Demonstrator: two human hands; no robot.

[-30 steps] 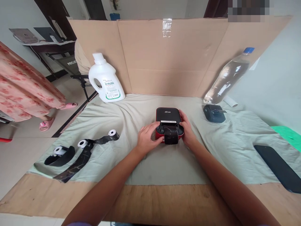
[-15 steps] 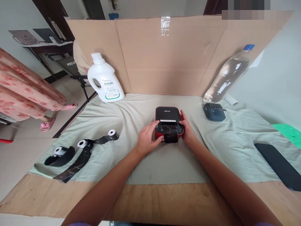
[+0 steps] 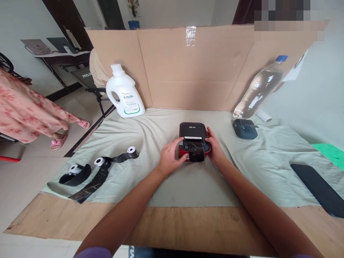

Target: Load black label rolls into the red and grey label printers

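A black and red label printer (image 3: 192, 130) sits on the pale green cloth (image 3: 172, 190) in the middle. A dark strip (image 3: 196, 152) hangs from the slot at its near side. My left hand (image 3: 171, 156) grips the printer's left side, thumb low near the front corner and fingers at the top edge. On the right side, my right hand (image 3: 214, 147) holds the printer with its fingers along the edge. Three white-cored rolls of dark label strip (image 3: 132, 152) lie to the left, with their strips partly unrolled.
A white detergent bottle (image 3: 129, 95) stands back left before a cardboard panel (image 3: 188, 68). At the right are a clear bottle (image 3: 259, 89), a small dark device (image 3: 245, 129), a white tube (image 3: 263, 115), a black phone (image 3: 318, 188) and a green item (image 3: 329, 154). A person in a floral skirt stands left.
The view has shifted slightly, so the scene sits a little to the right at the left side. Both hands keep their hold on the printer. The person at the left has shifted a little.
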